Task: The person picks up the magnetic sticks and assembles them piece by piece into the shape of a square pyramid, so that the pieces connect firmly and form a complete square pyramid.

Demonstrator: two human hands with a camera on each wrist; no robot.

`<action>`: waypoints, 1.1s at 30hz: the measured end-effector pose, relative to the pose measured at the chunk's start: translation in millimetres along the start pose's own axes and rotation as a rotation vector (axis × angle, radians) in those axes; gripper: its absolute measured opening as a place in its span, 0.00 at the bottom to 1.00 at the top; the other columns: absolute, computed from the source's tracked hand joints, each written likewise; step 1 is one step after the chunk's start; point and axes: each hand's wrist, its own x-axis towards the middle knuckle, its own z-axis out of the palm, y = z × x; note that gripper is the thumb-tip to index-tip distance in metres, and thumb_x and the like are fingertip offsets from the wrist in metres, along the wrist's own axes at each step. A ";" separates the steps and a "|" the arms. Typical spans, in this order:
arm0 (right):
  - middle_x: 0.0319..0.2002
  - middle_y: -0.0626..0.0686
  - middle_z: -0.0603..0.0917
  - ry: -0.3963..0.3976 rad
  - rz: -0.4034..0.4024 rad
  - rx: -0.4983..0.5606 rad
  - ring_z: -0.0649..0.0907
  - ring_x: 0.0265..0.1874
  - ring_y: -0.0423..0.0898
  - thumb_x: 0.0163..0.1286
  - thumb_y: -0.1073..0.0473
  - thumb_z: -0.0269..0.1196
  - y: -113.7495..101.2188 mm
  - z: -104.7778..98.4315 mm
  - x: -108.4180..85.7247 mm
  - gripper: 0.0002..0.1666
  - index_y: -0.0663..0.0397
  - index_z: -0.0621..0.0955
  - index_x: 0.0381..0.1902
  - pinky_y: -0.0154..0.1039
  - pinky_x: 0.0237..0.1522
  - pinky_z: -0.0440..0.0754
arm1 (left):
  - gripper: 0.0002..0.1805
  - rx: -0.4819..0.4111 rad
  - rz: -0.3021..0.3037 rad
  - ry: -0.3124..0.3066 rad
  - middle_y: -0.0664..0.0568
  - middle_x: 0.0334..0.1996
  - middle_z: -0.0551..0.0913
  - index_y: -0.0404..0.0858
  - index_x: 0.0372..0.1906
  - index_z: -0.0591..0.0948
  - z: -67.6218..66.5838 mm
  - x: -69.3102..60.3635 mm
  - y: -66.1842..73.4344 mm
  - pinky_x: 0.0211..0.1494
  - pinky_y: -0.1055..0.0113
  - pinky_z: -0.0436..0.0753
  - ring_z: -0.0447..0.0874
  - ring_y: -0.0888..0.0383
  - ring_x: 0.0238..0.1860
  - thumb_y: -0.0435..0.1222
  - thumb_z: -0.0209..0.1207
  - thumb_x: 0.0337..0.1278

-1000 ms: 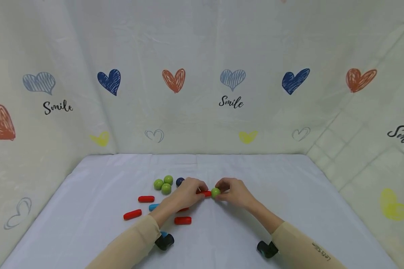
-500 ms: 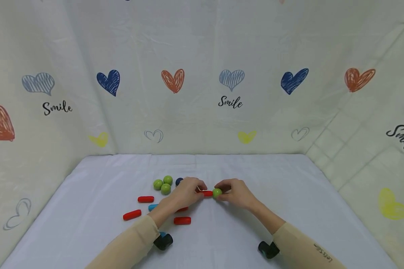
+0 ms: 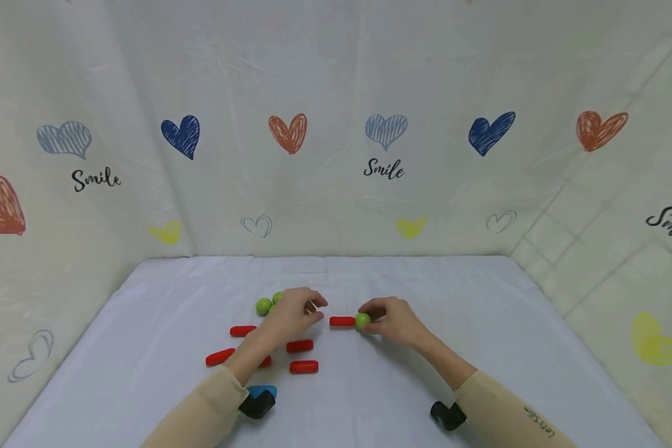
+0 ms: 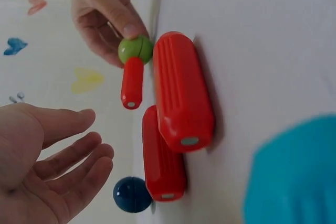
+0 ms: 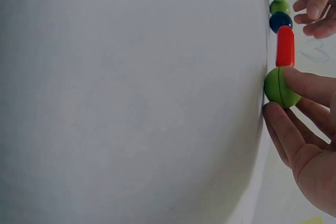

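My right hand (image 3: pixel 394 322) pinches a green ball (image 3: pixel 362 321) between thumb and fingers. A red rod (image 3: pixel 342 321) sticks out from the ball's left side, its end touching the ball; in the left wrist view the rod's free end shows a pale metallic disc. My left hand (image 3: pixel 294 314) is empty, a short way left of the rod, with its fingers loosely spread. The right wrist view has the green ball (image 5: pixel 282 87) under my right thumb, and the red rod (image 5: pixel 285 46) stretching toward a dark blue ball (image 5: pixel 281 22).
Red rods (image 3: pixel 299 345) lie left of centre, several in all. Green balls (image 3: pixel 264 307) sit together behind my left forearm, partly covered. A light blue piece (image 3: pixel 264 391) is by the left sleeve. A heart-printed curtain (image 3: pixel 336 186) stands behind the white table (image 3: pixel 453 298).
My left hand has let go of the red rod and moved left, over the dark blue ball's place in the head view. The right hand stays on the green ball, with the rod attached.
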 end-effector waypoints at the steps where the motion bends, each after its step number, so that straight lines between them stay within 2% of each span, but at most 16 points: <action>1: 0.42 0.46 0.87 -0.001 -0.002 -0.002 0.84 0.44 0.47 0.62 0.66 0.74 0.3 -0.3 -0.2 0.16 0.55 0.87 0.49 0.40 0.43 0.84 | 0.12 -0.005 -0.004 0.013 0.48 0.45 0.87 0.37 0.50 0.87 -1.3 -1.9 -1.3 0.46 0.65 0.85 0.83 0.57 0.41 0.31 0.68 0.63; 6: 0.42 0.46 0.87 -0.011 -0.029 -0.007 0.85 0.45 0.48 0.63 0.66 0.73 -0.8 -1.3 -0.9 0.17 0.56 0.87 0.50 0.41 0.44 0.84 | 0.12 -0.054 -0.047 0.071 0.49 0.44 0.86 0.38 0.50 0.87 -12.3 -13.5 -8.6 0.46 0.62 0.85 0.82 0.57 0.41 0.31 0.69 0.62; 12: 0.42 0.46 0.87 -0.013 -0.006 -0.005 0.84 0.46 0.47 0.63 0.65 0.74 -1.3 -1.9 -1.1 0.17 0.55 0.87 0.50 0.42 0.46 0.83 | 0.14 -0.053 -0.117 0.131 0.52 0.47 0.85 0.41 0.51 0.87 -25.2 -22.1 -19.6 0.51 0.59 0.85 0.83 0.52 0.47 0.31 0.70 0.61; 21: 0.43 0.48 0.87 -0.018 -0.033 0.001 0.85 0.46 0.49 0.62 0.66 0.74 -0.2 -2.6 -2.1 0.17 0.58 0.86 0.50 0.43 0.46 0.83 | 0.19 -0.044 -0.156 0.206 0.42 0.53 0.81 0.38 0.56 0.83 -46.3 -32.6 -43.3 0.57 0.48 0.81 0.78 0.46 0.52 0.30 0.70 0.60; 26: 0.42 0.46 0.87 -0.012 -0.020 -0.006 0.85 0.45 0.48 0.63 0.65 0.74 -0.4 -2.4 -2.9 0.17 0.56 0.87 0.50 0.41 0.45 0.83 | 0.21 -0.053 -0.207 0.193 0.42 0.56 0.79 0.38 0.59 0.81 -56.4 -35.9 -56.7 0.61 0.46 0.78 0.76 0.43 0.57 0.30 0.68 0.61; 33: 0.42 0.46 0.87 -0.012 -0.033 -0.019 0.85 0.45 0.48 0.62 0.66 0.74 0.7 -2.3 -1.9 0.17 0.57 0.87 0.50 0.42 0.46 0.83 | 0.21 -0.110 -0.324 0.109 0.41 0.59 0.78 0.38 0.63 0.79 -64.1 -37.7 -74.6 0.62 0.45 0.77 0.74 0.42 0.60 0.36 0.64 0.69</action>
